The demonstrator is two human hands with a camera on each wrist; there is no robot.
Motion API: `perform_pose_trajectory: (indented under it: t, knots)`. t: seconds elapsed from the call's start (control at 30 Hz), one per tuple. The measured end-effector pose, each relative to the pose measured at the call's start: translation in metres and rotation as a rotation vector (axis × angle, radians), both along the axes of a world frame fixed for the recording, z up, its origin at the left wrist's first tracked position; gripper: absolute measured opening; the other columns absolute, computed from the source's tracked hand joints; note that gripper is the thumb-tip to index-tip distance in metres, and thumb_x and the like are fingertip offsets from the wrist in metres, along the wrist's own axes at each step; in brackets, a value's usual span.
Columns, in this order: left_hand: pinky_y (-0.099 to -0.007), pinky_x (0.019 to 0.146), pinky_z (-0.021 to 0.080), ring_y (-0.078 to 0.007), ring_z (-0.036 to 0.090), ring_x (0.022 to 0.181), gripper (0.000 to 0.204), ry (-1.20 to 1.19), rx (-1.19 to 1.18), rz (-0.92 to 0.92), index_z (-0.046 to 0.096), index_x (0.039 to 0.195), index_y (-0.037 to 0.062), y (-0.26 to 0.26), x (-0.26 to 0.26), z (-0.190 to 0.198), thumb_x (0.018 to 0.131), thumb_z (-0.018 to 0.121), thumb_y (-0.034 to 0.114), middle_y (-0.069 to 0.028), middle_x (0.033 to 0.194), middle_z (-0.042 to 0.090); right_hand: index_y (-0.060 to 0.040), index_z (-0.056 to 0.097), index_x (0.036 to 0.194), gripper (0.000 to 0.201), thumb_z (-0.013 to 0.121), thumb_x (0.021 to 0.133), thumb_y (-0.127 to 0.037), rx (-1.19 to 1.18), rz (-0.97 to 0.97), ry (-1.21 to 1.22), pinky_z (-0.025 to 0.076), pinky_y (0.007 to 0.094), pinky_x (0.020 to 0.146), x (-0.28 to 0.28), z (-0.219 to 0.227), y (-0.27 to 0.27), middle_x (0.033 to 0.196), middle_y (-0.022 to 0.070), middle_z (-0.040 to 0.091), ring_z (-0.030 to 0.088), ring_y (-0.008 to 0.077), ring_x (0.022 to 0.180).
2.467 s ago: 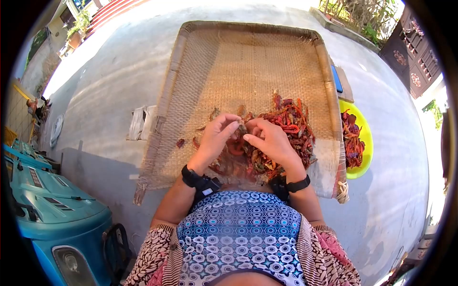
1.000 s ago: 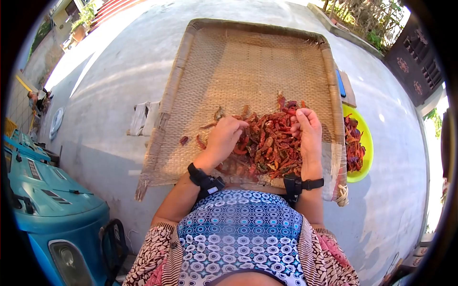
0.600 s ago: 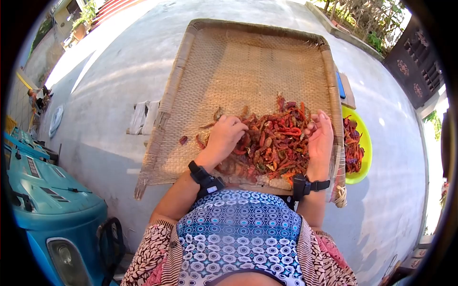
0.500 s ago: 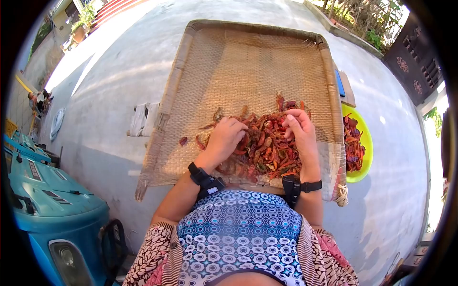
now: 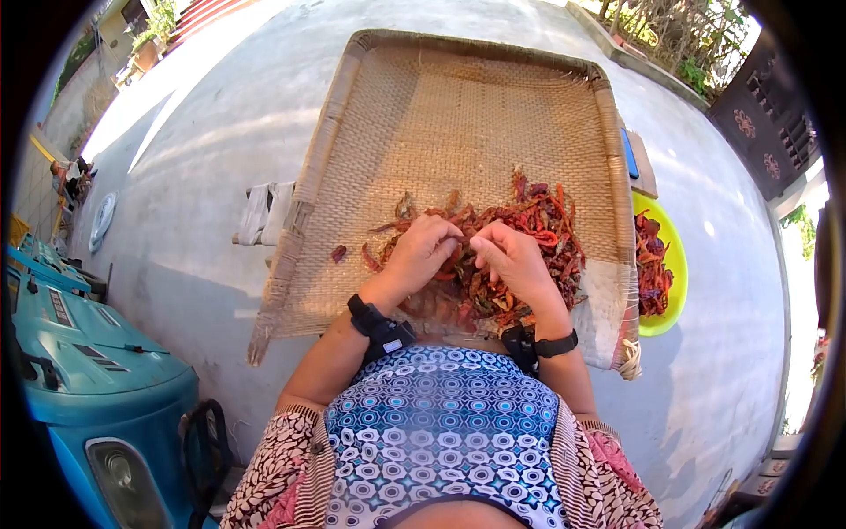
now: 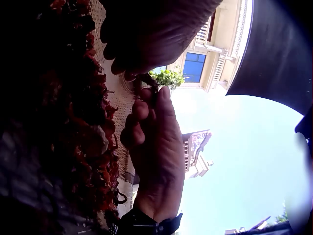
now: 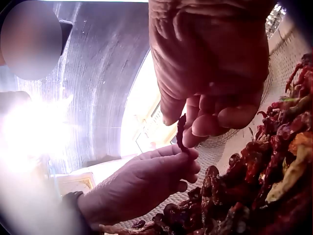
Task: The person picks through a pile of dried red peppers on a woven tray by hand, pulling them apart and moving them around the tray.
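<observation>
Both hands meet over the heap of dried red peppers (image 5: 520, 264) on a woven tray (image 5: 467, 115). The left hand (image 5: 416, 256) pinches the lower end of a thin dark dried pepper (image 7: 181, 129), seen in the right wrist view. At the pepper's upper end are the thumb and fingers of the right hand (image 7: 210, 63), which also pinch it. In the left wrist view the left hand (image 6: 156, 34) is in deep shadow, its fingertips close to those of the right hand (image 6: 159, 147). The pepper itself is hardly visible in the head view.
Right of the tray, a yellow-green basin (image 5: 677, 264) holds more red peppers, with a blue flat object (image 5: 629, 155) above it. A teal vehicle (image 5: 97, 353) stands at the lower left. White cloth (image 5: 264, 213) lies by the tray's left edge. A few loose peppers lie left of the heap.
The right hand has come left from the right side of the heap and now meets the left hand. The left hand has barely moved.
</observation>
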State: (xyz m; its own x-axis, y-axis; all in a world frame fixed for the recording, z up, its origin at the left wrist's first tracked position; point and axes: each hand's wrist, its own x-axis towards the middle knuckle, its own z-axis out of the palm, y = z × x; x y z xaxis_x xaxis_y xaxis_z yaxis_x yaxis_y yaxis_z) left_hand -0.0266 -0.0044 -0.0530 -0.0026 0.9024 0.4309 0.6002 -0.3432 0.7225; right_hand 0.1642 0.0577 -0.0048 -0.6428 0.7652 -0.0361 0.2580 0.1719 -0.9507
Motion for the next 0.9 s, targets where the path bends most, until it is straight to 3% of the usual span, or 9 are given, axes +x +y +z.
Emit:
perform_pose_trajectory:
  t: [0.17,0.33,0.4,0.5,0.6,0.67,0.73,0.8,0.9]
  knots:
    - [-0.0365,0.079,0.045,-0.0268,0.054,0.089,0.017,0.127,-0.048,0.033,0.065,0.096,0.0075,-0.006,0.001,0.011,0.083,0.071,0.017,-0.0082,0.089,0.058,-0.0039,0.061,0.090,0.022,0.058,0.098,-0.024,-0.096,-0.185,0.135,0.042,0.0213,0.048,0.017,-0.005,0.018,0.068,-0.0001,0.060,0.051,0.0054,0.052]
    - [-0.0371,0.079,0.044,-0.0271,0.053,0.088,0.019,0.293,-0.082,0.104,0.066,0.093,0.0083,-0.006,0.000,0.003,0.081,0.074,0.020,-0.0079,0.088,0.058,-0.0067,0.062,0.096,0.025,0.055,0.100,-0.030,-0.250,-0.628,0.694,0.039,0.0214,0.050,0.069,0.002,0.050,0.071,-0.0032,0.056,0.047,0.0068,0.056]
    - [-0.0375,0.080,0.045,-0.0274,0.053,0.089,0.016,0.255,-0.042,0.095,0.066,0.092,0.0081,-0.004,-0.001,-0.001,0.081,0.073,0.018,-0.0078,0.088,0.059,-0.0062,0.061,0.100,0.024,0.056,0.099,-0.029,-0.385,-0.633,1.167,0.041,0.0235,0.053,0.096,-0.013,0.067,0.074,-0.0029,0.056,0.047,0.0082,0.059]
    - [-0.0386,0.080,0.045,-0.0278,0.054,0.089,0.012,0.137,0.045,0.088,0.067,0.093,0.0082,-0.002,0.000,0.002,0.083,0.070,0.014,-0.0078,0.089,0.061,-0.0065,0.060,0.106,0.021,0.056,0.099,-0.026,-0.521,-0.666,1.300,0.042,0.0249,0.056,0.114,-0.023,0.074,0.076,-0.0022,0.057,0.048,0.0092,0.062]
    - [-0.0367,0.081,0.048,-0.0273,0.057,0.088,0.015,0.135,0.138,0.010,0.065,0.100,0.0078,0.001,0.000,0.002,0.085,0.067,0.010,-0.0080,0.090,0.062,-0.0071,0.059,0.108,0.019,0.056,0.099,-0.023,-0.348,-0.719,0.890,0.042,0.0237,0.053,0.074,-0.008,0.049,0.076,-0.0013,0.059,0.049,0.0083,0.061]
    - [-0.0348,0.079,0.049,-0.0255,0.058,0.086,0.024,-0.024,0.022,0.005,0.063,0.109,0.0077,-0.005,0.007,0.012,0.086,0.067,0.007,-0.0075,0.090,0.063,-0.0074,0.060,0.106,0.017,0.059,0.097,-0.023,-0.180,-0.431,0.564,0.040,0.0207,0.048,0.046,-0.009,0.034,0.078,-0.0001,0.061,0.052,0.0061,0.057]
    - [-0.0331,0.078,0.050,-0.0234,0.060,0.084,0.031,-0.156,-0.052,-0.015,0.060,0.115,0.0075,-0.007,0.008,0.014,0.085,0.068,0.005,-0.0073,0.091,0.063,-0.0045,0.060,0.106,0.024,0.061,0.097,-0.027,-0.177,-0.113,0.212,0.042,0.0201,0.051,0.022,0.006,0.014,0.078,0.0000,0.061,0.053,0.0052,0.059]
    - [-0.0318,0.076,0.051,-0.0213,0.060,0.084,0.037,-0.267,-0.081,-0.048,0.057,0.120,0.0072,-0.006,0.007,0.011,0.085,0.069,0.005,-0.0073,0.093,0.064,-0.0033,0.062,0.107,0.021,0.064,0.094,-0.020,-0.040,-0.012,0.030,0.046,0.0213,0.055,0.002,0.004,0.000,0.080,0.0012,0.062,0.056,0.0077,0.063]
    - [-0.0313,0.077,0.050,-0.0205,0.060,0.084,0.036,-0.390,-0.186,-0.068,0.057,0.120,0.0068,-0.008,0.006,0.009,0.086,0.069,0.006,-0.0073,0.092,0.063,-0.0032,0.062,0.102,0.017,0.062,0.094,-0.018,-0.057,0.041,0.131,0.045,0.0216,0.055,-0.007,-0.010,-0.002,0.078,0.0015,0.062,0.054,0.0062,0.061]
